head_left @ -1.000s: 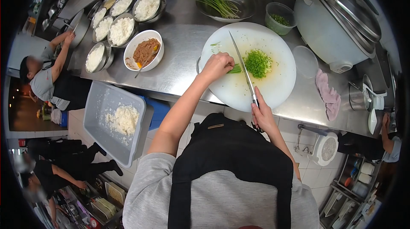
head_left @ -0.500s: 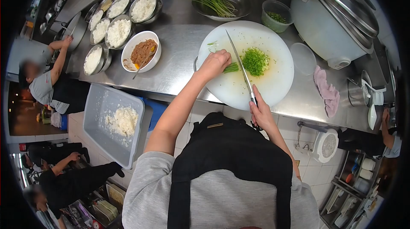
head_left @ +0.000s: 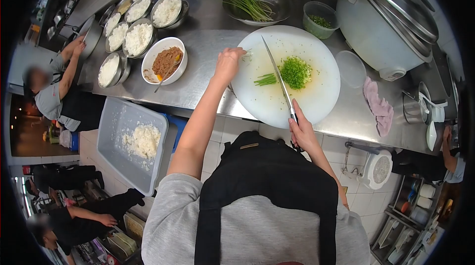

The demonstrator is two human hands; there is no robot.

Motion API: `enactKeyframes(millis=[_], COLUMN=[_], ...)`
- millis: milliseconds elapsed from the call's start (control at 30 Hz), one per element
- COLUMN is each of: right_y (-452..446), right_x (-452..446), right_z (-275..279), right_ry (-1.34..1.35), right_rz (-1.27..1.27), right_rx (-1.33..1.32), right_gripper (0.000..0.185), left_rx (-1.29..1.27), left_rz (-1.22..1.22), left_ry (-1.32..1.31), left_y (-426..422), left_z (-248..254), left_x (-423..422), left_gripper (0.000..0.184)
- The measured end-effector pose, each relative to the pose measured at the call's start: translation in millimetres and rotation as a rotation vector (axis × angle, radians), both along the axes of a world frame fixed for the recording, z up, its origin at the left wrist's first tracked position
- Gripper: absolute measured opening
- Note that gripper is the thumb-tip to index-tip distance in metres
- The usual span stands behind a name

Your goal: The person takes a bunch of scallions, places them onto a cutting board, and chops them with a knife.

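My right hand [head_left: 303,130] grips a long knife [head_left: 279,74] by its black handle, the blade lying across the round white cutting board [head_left: 319,102]. Right of the blade is a pile of finely chopped chives [head_left: 295,72]. A short bundle of uncut chives [head_left: 266,79] lies just left of the blade. My left hand [head_left: 229,64] is at the board's left edge with its fingers curled together. At its fingertips are a few thin chive scraps [head_left: 248,56], apparently pinched there; the fingers partly hide them.
Behind the board stand a steel bowl [head_left: 284,8] with long chives and a tub of chopped greens [head_left: 319,22]. A rice cooker [head_left: 363,37] and pink cloth [head_left: 378,107] are at right. At left are several rice bowls [head_left: 137,39], a white meat bowl [head_left: 180,69] and a grey bin [head_left: 111,116].
My left hand has moved left, off the chive bundle and over to the scraps at the board's edge. My right hand and the knife stay in place.
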State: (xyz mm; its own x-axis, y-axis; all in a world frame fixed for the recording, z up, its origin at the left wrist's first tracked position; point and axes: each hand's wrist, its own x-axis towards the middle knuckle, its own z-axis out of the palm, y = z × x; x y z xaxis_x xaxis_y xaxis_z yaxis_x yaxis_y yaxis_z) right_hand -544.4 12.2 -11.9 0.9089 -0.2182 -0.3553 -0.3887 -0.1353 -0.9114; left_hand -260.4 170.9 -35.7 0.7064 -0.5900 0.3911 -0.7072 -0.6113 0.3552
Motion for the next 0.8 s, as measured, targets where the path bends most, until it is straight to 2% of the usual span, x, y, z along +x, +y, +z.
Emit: enactKeyframes(millis=[100, 200, 300, 567, 800], right_y=[0.6, -0.4, -0.8, 3.9, 9.4], right_x=[-0.9, -0.5, -1.6, -5.1, -6.3], right_z=[-0.3, -2.8, 1.4, 21.6, 24.3], right_ry=[0.002, -0.005, 0.005, 0.05, -0.052], right_rz=[0.0, -0.017, -0.034, -0.016, 0.022], right_rx=[0.007, 0.034, 0.054, 0.023, -0.049], right_gripper=[0.062, 0.062, 0.062, 0.06, 0.058], left_rx=[-0.077, -0.009, -0.031, -0.112, -0.272], left_rz=[-0.111, -0.2, -0.068, -0.129, -0.171], left_ry=[0.139, 0.284, 0.247, 0.273, 0.305], left_y=[-5.9, -21.5, -29.0, -32.4, -33.0], left_z=[7.4, 6.0, 3.6, -11.1, -16.7], left_x=[-17.7, -59.3, -82.4, -80.3, -80.5], left_gripper=[0.026, 0.032, 0.035, 0.025, 0.019])
